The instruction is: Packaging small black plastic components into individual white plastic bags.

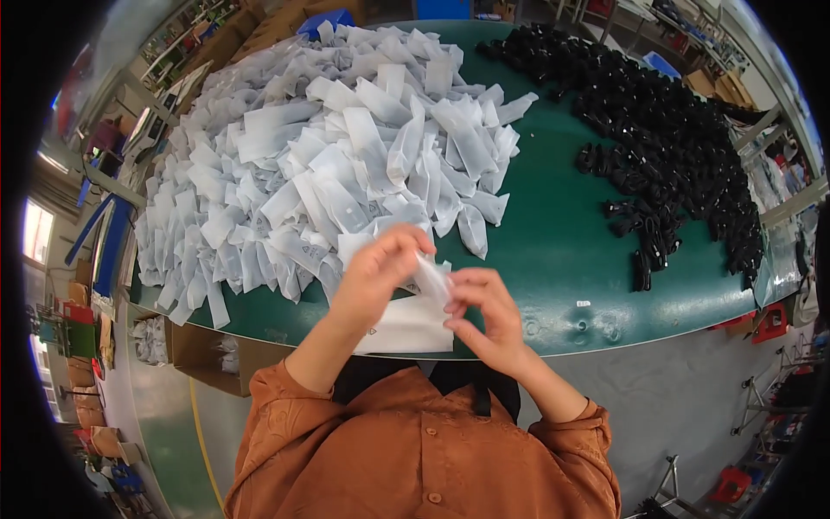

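Between my two hands, over the table's front edge, is a small frosted plastic bag (430, 278). My left hand (378, 270) pinches its upper end with thumb and fingers. My right hand (490, 316) has its bent fingertips on the bag's right side; what lies inside the bag does not show. Under the hands, flat white bags (406, 329) lie at the edge of the green table (553, 203). A large heap of filled frosted bags (285, 164) spreads just beyond my left hand.
Bundled black cables (657, 164) are piled along the table's right side. Below the table's left front, an open cardboard box (201, 356) holds some bags. Red stools (769, 323) stand at the right. A metal frame (794, 203) rises by the right edge.
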The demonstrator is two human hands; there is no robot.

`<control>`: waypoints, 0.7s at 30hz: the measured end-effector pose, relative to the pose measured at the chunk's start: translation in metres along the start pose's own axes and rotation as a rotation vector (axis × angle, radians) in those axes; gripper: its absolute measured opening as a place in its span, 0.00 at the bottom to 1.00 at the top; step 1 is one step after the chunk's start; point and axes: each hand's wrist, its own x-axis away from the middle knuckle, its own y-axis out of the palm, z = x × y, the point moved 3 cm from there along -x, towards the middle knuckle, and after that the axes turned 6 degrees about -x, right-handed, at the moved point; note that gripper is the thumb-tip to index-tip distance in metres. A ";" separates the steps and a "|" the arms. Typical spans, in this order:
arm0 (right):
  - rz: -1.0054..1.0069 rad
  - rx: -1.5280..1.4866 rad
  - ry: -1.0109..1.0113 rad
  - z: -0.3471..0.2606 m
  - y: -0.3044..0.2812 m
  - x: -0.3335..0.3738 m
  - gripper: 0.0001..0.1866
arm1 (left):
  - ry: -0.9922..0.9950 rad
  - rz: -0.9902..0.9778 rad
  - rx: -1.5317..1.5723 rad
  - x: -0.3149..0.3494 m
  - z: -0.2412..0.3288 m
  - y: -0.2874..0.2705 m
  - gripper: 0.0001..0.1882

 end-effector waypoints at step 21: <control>0.260 1.024 0.098 0.146 -0.022 -0.130 0.41 | 0.255 0.109 -1.707 -0.049 -0.044 -0.062 0.34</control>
